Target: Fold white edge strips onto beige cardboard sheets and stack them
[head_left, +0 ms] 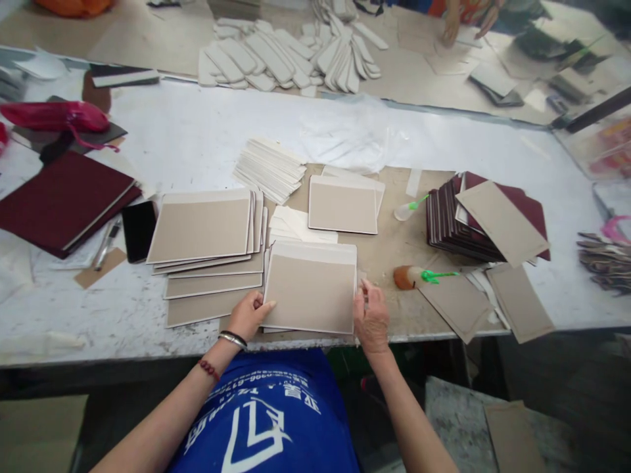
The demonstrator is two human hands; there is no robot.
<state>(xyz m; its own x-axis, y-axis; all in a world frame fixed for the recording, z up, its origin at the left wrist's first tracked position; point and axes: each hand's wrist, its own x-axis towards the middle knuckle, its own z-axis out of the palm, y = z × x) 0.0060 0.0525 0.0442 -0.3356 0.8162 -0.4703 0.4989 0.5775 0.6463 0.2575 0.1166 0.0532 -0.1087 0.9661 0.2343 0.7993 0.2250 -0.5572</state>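
Observation:
A flat beige panel (310,289) with a paler strip along its far edge lies in front of me, on top of at least one similar panel. My left hand (249,314) pinches its lower left edge, thumb on top and fingers curled, partly hidden. Along the right edge, my right hand (372,315) is closed with bent fingers against the side. Left of it is a fanned stack of like panels (200,226). Just beyond sit a smaller beige panel (342,205) and loose white strips (290,226).
White strips (270,169) lie in a pile farther back. To the right are two small bottles with green brushes, an orange one (405,278) and a clear one (403,211), near a stack of maroon covers (444,223). A phone (139,231) lies left. Another person's hands (451,29) work across the table.

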